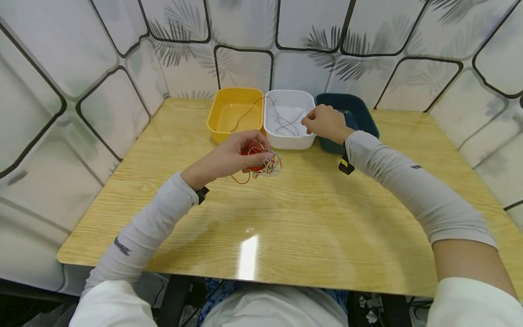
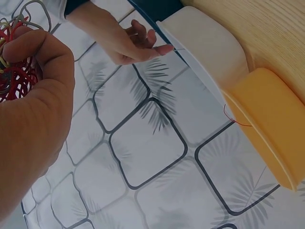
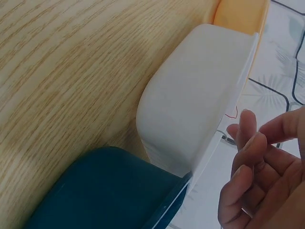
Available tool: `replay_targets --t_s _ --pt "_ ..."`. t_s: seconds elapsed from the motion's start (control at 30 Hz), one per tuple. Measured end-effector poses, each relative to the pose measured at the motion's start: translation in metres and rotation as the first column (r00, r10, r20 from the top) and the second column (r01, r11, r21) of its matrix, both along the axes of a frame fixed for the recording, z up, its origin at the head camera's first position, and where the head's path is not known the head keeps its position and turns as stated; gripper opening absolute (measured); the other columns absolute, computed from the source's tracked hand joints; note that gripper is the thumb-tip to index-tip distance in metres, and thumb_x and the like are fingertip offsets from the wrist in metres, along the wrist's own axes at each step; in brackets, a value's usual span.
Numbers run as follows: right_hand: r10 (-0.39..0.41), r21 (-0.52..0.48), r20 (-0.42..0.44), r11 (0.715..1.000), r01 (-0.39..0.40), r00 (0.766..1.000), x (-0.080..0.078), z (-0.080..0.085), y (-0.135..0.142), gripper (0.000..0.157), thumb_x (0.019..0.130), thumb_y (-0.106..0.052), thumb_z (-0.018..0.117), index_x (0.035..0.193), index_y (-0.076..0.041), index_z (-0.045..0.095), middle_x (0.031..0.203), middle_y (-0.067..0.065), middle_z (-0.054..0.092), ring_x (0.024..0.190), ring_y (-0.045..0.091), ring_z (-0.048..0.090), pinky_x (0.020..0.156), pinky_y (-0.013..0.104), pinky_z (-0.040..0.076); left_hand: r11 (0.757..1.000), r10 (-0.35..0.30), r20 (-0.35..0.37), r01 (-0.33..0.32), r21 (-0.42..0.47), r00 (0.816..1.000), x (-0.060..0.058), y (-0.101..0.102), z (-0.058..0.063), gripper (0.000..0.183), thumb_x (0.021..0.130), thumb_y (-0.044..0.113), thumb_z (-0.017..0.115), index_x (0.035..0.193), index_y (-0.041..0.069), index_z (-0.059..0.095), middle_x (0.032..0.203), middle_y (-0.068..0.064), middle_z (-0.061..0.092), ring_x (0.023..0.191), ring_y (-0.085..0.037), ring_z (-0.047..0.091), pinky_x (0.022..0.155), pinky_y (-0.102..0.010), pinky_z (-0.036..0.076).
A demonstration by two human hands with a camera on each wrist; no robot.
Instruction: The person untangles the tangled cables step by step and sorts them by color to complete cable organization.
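Observation:
My left hand [image 1: 234, 154] grips a tangled bundle of thin wires [image 1: 257, 167], mostly red with white, yellow and grey strands, in front of the bins. A loose red loop hangs below it. Over the right side of the white bin [image 1: 291, 144], my right hand [image 1: 327, 123] has its thumb and fingers brought together. A thin grey wire [image 3: 222, 134] runs from those fingertips to the white rim in the right wrist view. More grey wires [image 1: 288, 123] lie inside that bin. One red wire [image 1: 244, 114] arches from the yellow bin [image 1: 216, 135] across to the white one.
Beside the white bin on the right stands a dark teal bin [image 1: 369, 129], a bit of yellowish wire [image 1: 346, 112] at its edge. All three bins form a row at the back of the wooden table [image 1: 286, 209], against a patterned wall covering [image 1: 245, 27].

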State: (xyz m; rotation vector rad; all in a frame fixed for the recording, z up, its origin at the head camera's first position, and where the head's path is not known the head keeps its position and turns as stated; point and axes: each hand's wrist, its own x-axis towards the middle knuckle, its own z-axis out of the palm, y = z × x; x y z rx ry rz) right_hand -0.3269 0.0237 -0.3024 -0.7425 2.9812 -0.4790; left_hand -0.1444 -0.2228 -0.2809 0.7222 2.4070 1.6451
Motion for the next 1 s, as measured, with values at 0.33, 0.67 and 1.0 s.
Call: replay_targets --t_s 0.33,0.67,1.0 --pt "-0.016 -0.029 -0.021 0.999 0.015 1.0 0.002 0.002 0.002 0.025 0.089 -0.04 0.055 0.1 -0.023 0.069 0.081 -0.005 0.067 0.063 0.016 0.057 0.048 0.033 0.039 1.0 0.024 0.016 -0.024 -0.018 1.0 -0.004 0.008 0.004 0.023 0.089 0.029 0.06 0.103 0.012 0.055 0.089 -0.009 0.06 0.07 -0.024 0.051 0.056 -0.033 0.043" --pt "0.055 -0.191 -0.02 0.98 -0.058 0.998 0.021 -0.006 0.003 0.025 0.087 -0.046 0.057 0.096 -0.025 0.067 0.076 -0.005 0.064 0.06 0.021 0.055 0.045 0.031 0.035 1.0 0.013 0.041 -0.012 -0.026 0.999 -0.003 0.016 0.004 0.025 0.088 0.032 0.06 0.104 0.012 0.055 0.092 -0.007 0.061 0.07 -0.024 0.051 0.057 -0.033 0.043" --pt "0.438 -0.39 0.033 0.833 -0.392 0.898 0.123 0.034 -0.002 0.028 0.09 -0.05 0.05 0.102 -0.027 0.061 0.079 -0.007 0.06 0.049 0.017 0.047 0.045 0.034 0.038 0.999 -0.005 0.046 0.008 -0.049 0.999 -0.009 0.021 -0.001 0.03 0.087 0.035 0.061 0.106 0.014 0.055 0.096 -0.006 0.06 0.073 -0.024 0.051 0.059 -0.033 0.044"
